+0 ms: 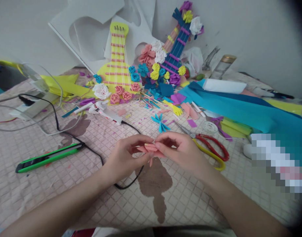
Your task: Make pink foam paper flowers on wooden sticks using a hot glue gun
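Both hands meet over the middle of the table around a pink paper flower [151,148] with narrow petals. My left hand [125,156] pinches it between thumb and fingers on one side. From the other side my right hand [179,148] grips it too, thumb laid across the petals. The fingertips partly cover the flower. Just beyond the hands lies a blue paper flower [161,123] with spread petals. A pair of scissors [212,144] with red and yellow handles rests beside my right hand. To the left is a white glue gun [108,112].
A green utility knife [49,158] lies at left, near a black cord [99,156] running under my left hand. Yellow [118,62] and blue [177,49] paper guitars with flowers lean at the back. Blue crepe paper [239,105] and a thread spool [210,126] lie at right.
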A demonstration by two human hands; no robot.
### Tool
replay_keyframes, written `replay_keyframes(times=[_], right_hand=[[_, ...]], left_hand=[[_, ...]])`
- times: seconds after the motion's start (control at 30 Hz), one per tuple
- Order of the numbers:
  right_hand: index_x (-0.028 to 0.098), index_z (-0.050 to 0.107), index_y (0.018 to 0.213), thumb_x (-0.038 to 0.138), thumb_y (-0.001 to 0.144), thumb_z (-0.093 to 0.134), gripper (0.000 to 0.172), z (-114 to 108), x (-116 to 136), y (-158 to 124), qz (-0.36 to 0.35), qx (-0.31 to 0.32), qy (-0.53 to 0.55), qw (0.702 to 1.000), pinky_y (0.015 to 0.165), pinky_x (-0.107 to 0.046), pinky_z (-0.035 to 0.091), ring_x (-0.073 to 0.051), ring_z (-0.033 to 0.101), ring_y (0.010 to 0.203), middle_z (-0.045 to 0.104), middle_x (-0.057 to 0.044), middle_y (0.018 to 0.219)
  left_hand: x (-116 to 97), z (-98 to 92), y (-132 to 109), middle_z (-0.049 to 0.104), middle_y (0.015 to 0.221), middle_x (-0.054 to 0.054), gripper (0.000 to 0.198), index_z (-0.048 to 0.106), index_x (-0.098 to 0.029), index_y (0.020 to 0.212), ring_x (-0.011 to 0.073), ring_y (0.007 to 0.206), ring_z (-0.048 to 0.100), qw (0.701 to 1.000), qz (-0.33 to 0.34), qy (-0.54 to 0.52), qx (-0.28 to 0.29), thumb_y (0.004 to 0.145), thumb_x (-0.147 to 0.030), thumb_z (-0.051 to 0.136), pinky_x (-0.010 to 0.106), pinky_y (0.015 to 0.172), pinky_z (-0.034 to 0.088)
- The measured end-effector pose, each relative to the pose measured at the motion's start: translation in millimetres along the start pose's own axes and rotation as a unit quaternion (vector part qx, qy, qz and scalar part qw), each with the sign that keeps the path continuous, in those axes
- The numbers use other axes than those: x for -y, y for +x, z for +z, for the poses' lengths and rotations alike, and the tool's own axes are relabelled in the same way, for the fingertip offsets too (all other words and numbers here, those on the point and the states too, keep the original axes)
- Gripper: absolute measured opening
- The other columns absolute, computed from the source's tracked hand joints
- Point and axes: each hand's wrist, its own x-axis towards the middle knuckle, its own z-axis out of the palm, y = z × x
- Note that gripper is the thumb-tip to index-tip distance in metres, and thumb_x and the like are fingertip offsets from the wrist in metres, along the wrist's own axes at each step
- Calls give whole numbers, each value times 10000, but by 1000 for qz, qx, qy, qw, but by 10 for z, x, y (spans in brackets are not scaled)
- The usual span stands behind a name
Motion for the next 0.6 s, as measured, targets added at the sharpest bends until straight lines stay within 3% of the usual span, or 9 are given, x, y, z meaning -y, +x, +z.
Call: replay_keyframes(times=[0.1,0.2,0.3,0.47,0.6], right_hand=[[195,642,829,219,774,566,96,8,3,1,-3,-8,-2,1000,620,-250,471,-136,600,710,671,-17,804],[192,642,802,184,761,566,87,12,30,2,-3,-16,-17,1000,610,-239,460,-126,589,683,660,-2,744],[189,643,798,182,770,559,89,13,52,1,-3,-21,-32,999,614,-236,456,-123,587,687,660,2,738],[192,646,805,203,796,545,102,8,52,-5,-15,-3,-33,999,624,-244,464,-130,599,706,669,-3,760],[196,646,781,182,796,545,103,4,51,-15,-32,-4,-35,999,634,-243,472,-131,615,724,683,-4,789]], left_hand=[[42,5,-11,689,819,53,175,624,-146,944,141,701,666,994,56,88,-28,770,-166,614,252,670,553],[71,5,-17,688,852,51,150,640,-167,927,149,774,649,969,134,199,-57,781,-167,606,260,710,532],[61,-8,-23,690,873,49,157,639,-172,945,148,797,640,955,173,234,-58,793,-171,600,258,727,517],[-3,-50,-23,708,863,49,180,669,-164,926,143,772,652,976,101,193,-27,870,-221,508,243,694,506],[-2,-62,-11,720,823,37,160,693,-172,857,152,764,659,982,57,174,-46,846,-235,546,248,699,504]])
